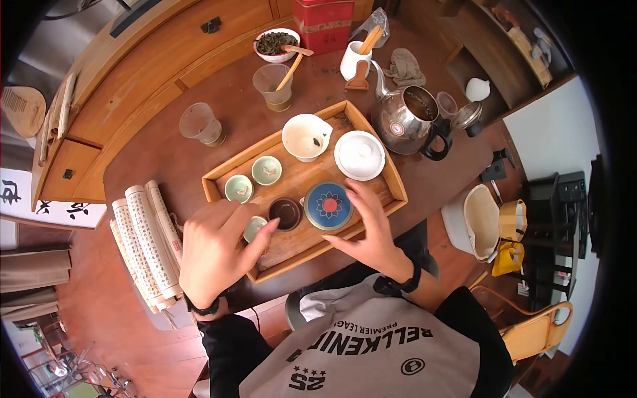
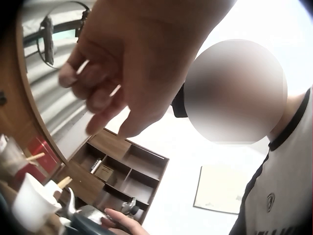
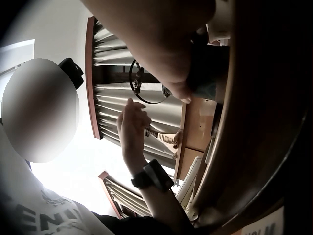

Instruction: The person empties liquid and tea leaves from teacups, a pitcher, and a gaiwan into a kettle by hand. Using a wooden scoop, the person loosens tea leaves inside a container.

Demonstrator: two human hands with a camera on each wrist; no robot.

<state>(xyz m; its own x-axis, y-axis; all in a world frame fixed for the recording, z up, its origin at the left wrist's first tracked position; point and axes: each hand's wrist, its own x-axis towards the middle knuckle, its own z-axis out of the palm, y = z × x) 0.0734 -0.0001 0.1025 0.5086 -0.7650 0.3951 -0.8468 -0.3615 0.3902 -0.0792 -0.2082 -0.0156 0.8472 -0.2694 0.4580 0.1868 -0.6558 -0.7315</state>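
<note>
A round blue tin [image 1: 329, 205] with a lotus pattern on top stands at the tray's near right. My right hand [image 1: 371, 239] grips its side, thumb toward the near edge and fingers along the right; the right wrist view shows the tin dark against the hand. My left hand [image 1: 215, 249], holding nothing, hovers over the tray's left corner with fingers loosely bent. It partly covers a small pale green cup [image 1: 254, 230]. Between the hands sits a dark brown round dish [image 1: 286, 214]. Two more green cups, one nearer [image 1: 239, 189] and one farther [image 1: 267, 170], stand behind.
The wooden tray [image 1: 229, 163] also holds a white pitcher [image 1: 305, 137] and a white lidded bowl [image 1: 359, 155]. A steel kettle [image 1: 405, 123] stands to its right. Behind are plastic cups [image 1: 201, 124], a bowl of tea leaves [image 1: 275, 44] and a red box [image 1: 323, 26]. Bamboo scrolls [image 1: 151, 245] lie left.
</note>
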